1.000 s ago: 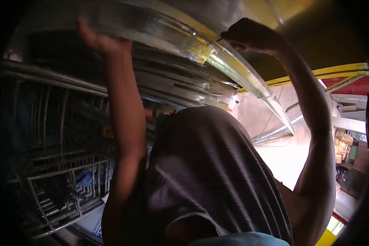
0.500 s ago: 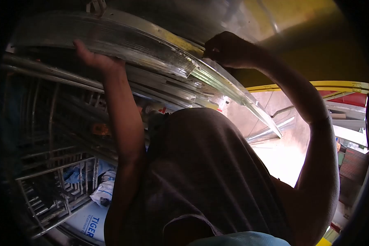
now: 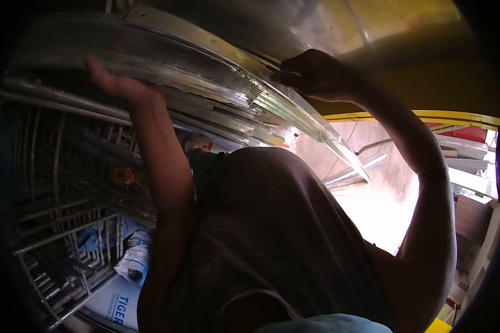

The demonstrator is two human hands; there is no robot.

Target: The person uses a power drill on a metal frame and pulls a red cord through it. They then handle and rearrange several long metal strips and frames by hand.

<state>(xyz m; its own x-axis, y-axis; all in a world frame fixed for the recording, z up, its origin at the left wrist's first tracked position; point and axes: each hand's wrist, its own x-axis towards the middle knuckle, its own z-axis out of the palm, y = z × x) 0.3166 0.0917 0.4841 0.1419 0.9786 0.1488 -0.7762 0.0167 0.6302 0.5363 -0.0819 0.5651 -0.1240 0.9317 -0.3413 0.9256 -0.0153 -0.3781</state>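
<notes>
A long ribbed metal panel (image 3: 205, 77) with a pale edge strip slants from the upper left down toward the bright floor at the right. My left hand (image 3: 125, 89) is raised under its lower side, thumb stretched out to the left. Its other fingers are hidden behind the panel, which it seems to hold from below. My right hand (image 3: 316, 75) is up at the panel's upper edge, dark in shadow, with curled fingers closed at that edge. Exactly how the fingertips grip there is hard to see.
Long metal profiles (image 3: 216, 119) lie beyond the panel. Metal rack bars (image 3: 66, 238) fill the left, near a white sheet marked TIGER (image 3: 108, 299). An orange object (image 3: 122, 176) sits among them. A yellow frame edge (image 3: 416, 115) crosses the right, above a sunlit floor (image 3: 372, 213).
Both the panel's lower end and my left hand have shifted slightly left in the view. My right hand appears a little lower, still by the panel's upper edge.
</notes>
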